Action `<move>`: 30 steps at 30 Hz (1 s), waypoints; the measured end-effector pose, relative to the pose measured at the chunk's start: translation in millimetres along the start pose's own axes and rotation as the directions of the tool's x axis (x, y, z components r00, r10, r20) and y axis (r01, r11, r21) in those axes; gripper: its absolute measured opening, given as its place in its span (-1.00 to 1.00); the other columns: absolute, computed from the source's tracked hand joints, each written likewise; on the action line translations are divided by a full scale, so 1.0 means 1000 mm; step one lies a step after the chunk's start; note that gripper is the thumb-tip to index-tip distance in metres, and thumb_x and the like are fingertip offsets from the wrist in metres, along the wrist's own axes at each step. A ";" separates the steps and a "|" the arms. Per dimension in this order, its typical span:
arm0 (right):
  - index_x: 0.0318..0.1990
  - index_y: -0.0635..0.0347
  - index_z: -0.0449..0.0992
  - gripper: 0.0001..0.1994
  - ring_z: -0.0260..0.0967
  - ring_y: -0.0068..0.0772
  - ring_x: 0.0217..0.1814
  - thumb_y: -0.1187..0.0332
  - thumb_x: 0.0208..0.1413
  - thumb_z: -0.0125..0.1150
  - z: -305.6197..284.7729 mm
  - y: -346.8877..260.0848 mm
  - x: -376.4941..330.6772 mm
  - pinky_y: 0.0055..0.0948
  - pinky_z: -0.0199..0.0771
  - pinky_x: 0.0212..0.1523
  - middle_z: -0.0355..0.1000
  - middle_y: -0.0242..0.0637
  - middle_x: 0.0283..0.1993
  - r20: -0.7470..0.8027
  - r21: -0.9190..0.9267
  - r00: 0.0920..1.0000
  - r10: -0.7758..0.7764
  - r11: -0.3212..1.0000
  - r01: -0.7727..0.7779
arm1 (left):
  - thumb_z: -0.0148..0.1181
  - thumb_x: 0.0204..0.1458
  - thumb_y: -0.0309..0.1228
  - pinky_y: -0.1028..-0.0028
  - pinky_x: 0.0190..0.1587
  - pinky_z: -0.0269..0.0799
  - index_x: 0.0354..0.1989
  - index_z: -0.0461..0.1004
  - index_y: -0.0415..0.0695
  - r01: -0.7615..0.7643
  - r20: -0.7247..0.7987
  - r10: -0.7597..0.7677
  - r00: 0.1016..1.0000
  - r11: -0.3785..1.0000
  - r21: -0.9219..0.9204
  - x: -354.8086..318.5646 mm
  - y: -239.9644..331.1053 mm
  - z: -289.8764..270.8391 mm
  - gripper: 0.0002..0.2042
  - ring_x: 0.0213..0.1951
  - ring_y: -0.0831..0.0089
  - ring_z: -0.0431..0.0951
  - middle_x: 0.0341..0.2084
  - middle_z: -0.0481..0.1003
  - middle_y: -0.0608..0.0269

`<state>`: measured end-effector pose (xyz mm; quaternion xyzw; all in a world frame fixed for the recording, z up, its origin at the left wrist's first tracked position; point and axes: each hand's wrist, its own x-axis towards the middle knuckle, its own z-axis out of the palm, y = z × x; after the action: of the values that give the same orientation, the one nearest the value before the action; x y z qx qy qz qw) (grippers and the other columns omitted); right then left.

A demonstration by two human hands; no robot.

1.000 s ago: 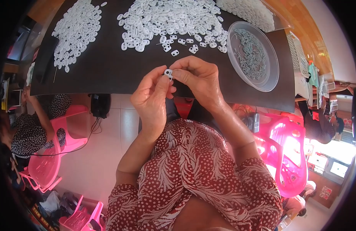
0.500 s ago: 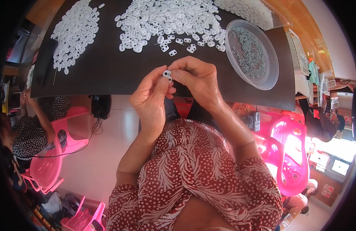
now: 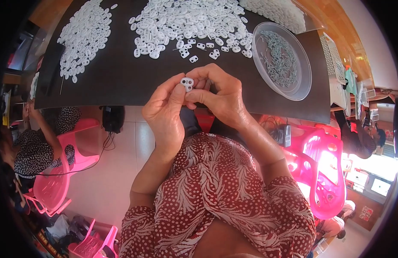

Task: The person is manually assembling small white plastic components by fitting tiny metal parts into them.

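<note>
Just past the table's near edge, a white plastic two-hole cord lock (image 3: 187, 82) is pinched between the thumb and fingers of my left hand (image 3: 166, 109). Its two dark holes face up. My right hand (image 3: 222, 92) closes on its lower right side, thumb against it and fingers curled behind. Beyond my hands lie several loose white pieces (image 3: 193, 59), in front of a large heap of similar white parts (image 3: 186, 26). A clear round tub (image 3: 303, 88) to the right holds many small grey-green pieces, perhaps springs (image 3: 278, 58).
Another pile of white oval parts (image 3: 85, 41) covers the dark table's (image 3: 117, 81) left side. A clear tray of white parts (image 3: 278, 15) stands at the far right. Pink chairs (image 3: 325, 172) flank me, and another person (image 3: 39, 146) sits at the left.
The cord lock has turned so both holes now show. My right thumb has slid down along it, and my left hand has shifted slightly left.
</note>
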<state>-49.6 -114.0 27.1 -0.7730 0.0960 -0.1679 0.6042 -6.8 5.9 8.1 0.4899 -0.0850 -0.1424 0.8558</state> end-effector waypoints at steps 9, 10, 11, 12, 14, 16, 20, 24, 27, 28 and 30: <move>-0.27 0.28 0.53 -0.74 0.29 -0.61 -0.48 0.59 -0.21 0.32 0.000 0.008 -0.004 -0.60 0.32 -0.48 0.33 -0.35 -0.42 -0.043 -0.023 0.989 -0.142 0.990 0.141 | 0.05 0.16 -0.48 0.60 -0.45 0.37 -0.12 0.46 -0.40 -0.045 0.039 0.043 0.998 0.998 0.034 -0.001 -0.006 -0.001 -0.78 -0.49 0.54 0.42 -0.37 0.50 0.15; -0.27 0.28 0.53 -0.74 0.29 -0.61 -0.48 0.59 -0.21 0.32 0.000 0.007 -0.004 -0.60 0.32 -0.48 0.33 -0.35 -0.42 -0.045 -0.023 0.989 -0.141 0.990 0.140 | 0.05 0.16 -0.48 0.60 -0.45 0.37 -0.12 0.46 -0.40 -0.043 0.041 0.042 0.998 0.998 0.035 -0.001 -0.006 0.000 -0.78 -0.49 0.54 0.42 -0.37 0.50 0.15; -0.27 0.28 0.53 -0.75 0.29 -0.62 -0.48 0.59 -0.21 0.32 0.000 0.006 -0.004 -0.60 0.32 -0.49 0.34 -0.35 -0.42 -0.047 -0.021 0.988 -0.150 0.989 0.150 | 0.07 0.14 -0.49 0.61 -0.42 0.38 -0.12 0.46 -0.39 -0.039 0.044 0.039 0.998 0.999 0.008 -0.001 -0.004 0.001 -0.78 -0.48 0.56 0.41 -0.37 0.50 0.17; -0.27 0.28 0.53 -0.75 0.29 -0.62 -0.48 0.60 -0.21 0.31 0.000 0.005 -0.004 -0.60 0.31 -0.49 0.34 -0.35 -0.42 -0.049 -0.019 0.986 -0.160 0.987 0.159 | 0.10 0.13 -0.50 0.62 -0.39 0.38 -0.12 0.46 -0.37 -0.035 0.047 0.035 0.998 0.999 -0.020 -0.002 -0.004 0.001 -0.79 -0.47 0.57 0.41 -0.37 0.49 0.19; -0.27 0.29 0.53 -0.75 0.29 -0.62 -0.48 0.60 -0.21 0.31 0.000 0.006 -0.004 -0.60 0.31 -0.49 0.34 -0.34 -0.42 -0.055 -0.011 0.985 -0.166 0.986 0.165 | 0.09 0.14 -0.50 0.62 -0.38 0.38 -0.11 0.46 -0.37 -0.047 0.065 0.048 0.997 0.999 -0.011 -0.001 -0.003 0.000 -0.78 -0.46 0.58 0.41 -0.36 0.49 0.20; -0.26 0.29 0.53 -0.75 0.29 -0.62 -0.49 0.61 -0.20 0.30 0.001 0.006 -0.004 -0.60 0.31 -0.49 0.34 -0.34 -0.42 -0.060 -0.004 0.983 -0.171 0.985 0.172 | 0.09 0.14 -0.49 0.61 -0.37 0.37 -0.10 0.46 -0.37 -0.060 0.082 0.060 0.995 0.998 -0.004 -0.001 -0.004 0.000 -0.78 -0.45 0.58 0.40 -0.35 0.48 0.20; -0.26 0.30 0.53 -0.76 0.30 -0.62 -0.50 0.63 -0.19 0.28 0.002 0.006 -0.005 -0.61 0.32 -0.50 0.35 -0.33 -0.42 -0.071 -0.007 0.972 -0.223 0.975 0.223 | 0.08 0.14 -0.50 0.61 -0.35 0.38 -0.10 0.46 -0.36 -0.095 0.078 0.096 0.992 0.995 -0.024 -0.003 -0.007 -0.001 -0.79 -0.44 0.58 0.41 -0.34 0.47 0.22; -0.29 0.32 0.53 -0.79 0.31 -0.63 -0.51 0.67 -0.16 0.24 0.005 0.003 -0.006 -0.59 0.33 -0.51 0.36 -0.32 -0.43 -0.098 0.027 0.961 -0.260 0.964 0.264 | 0.07 0.15 -0.50 0.63 -0.32 0.38 -0.10 0.47 -0.34 -0.160 0.069 0.158 0.985 0.987 0.023 -0.005 -0.010 -0.001 -0.79 -0.40 0.60 0.40 -0.32 0.45 0.26; -0.31 0.32 0.52 -0.79 0.29 -0.59 -0.49 0.69 -0.18 0.22 0.007 0.004 -0.006 -0.59 0.33 -0.52 0.41 -0.31 -0.44 -0.121 -0.005 0.939 -0.323 0.946 0.325 | 0.07 0.15 -0.50 0.65 -0.29 0.36 -0.11 0.47 -0.33 -0.204 0.036 0.201 0.979 0.973 0.111 -0.005 -0.014 -0.002 -0.80 -0.37 0.64 0.38 -0.31 0.44 0.28; -0.31 0.32 0.52 -0.79 0.29 -0.59 -0.49 0.69 -0.18 0.22 0.007 0.005 -0.006 -0.59 0.33 -0.52 0.41 -0.31 -0.44 -0.121 -0.004 0.939 -0.322 0.946 0.324 | 0.07 0.15 -0.50 0.65 -0.29 0.36 -0.11 0.47 -0.33 -0.204 0.035 0.201 0.979 0.973 0.111 -0.006 -0.013 -0.001 -0.80 -0.37 0.64 0.38 -0.31 0.44 0.28; -0.24 0.40 0.53 -0.76 0.37 -0.56 -0.49 0.67 -0.16 0.24 0.006 0.008 -0.005 -0.63 0.36 -0.50 0.42 -0.22 -0.45 -0.109 -0.102 0.896 -0.430 0.902 0.420 | 0.01 0.19 -0.47 0.61 -0.30 0.35 -0.10 0.44 -0.35 -0.232 -0.002 0.235 0.972 0.961 0.148 -0.007 -0.014 0.002 -0.79 -0.40 0.61 0.39 -0.36 0.46 0.25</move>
<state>-51.0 -108.7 17.3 -0.7853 -0.0301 -0.3415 0.5155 -16.1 0.1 -2.6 0.5397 -0.1440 -0.0288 0.8290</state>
